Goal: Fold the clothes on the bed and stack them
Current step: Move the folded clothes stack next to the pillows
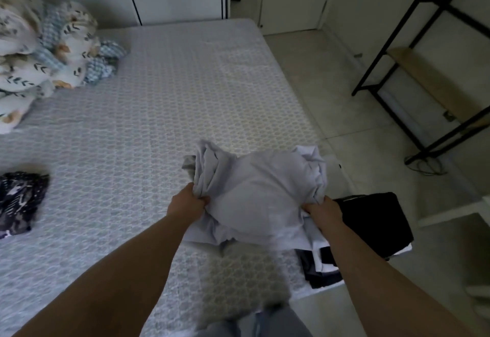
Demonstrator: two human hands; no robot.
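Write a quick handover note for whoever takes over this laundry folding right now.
Left hand and right hand each grip a side of the bunched pale grey garment above the mattress.
Done: a stack of folded dark and white clothes sits at the bed's right edge.
Left: fold this garment, stack it, then the dark patterned garment at the left.

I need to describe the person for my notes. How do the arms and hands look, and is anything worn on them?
Both forearms are bare up to the frame edge: no sleeves show. The left hand and right hand wear no gloves, and no watch, bracelet or ring is visible on the parts that show. The image is somewhat blurred, so small details cannot be ruled out.
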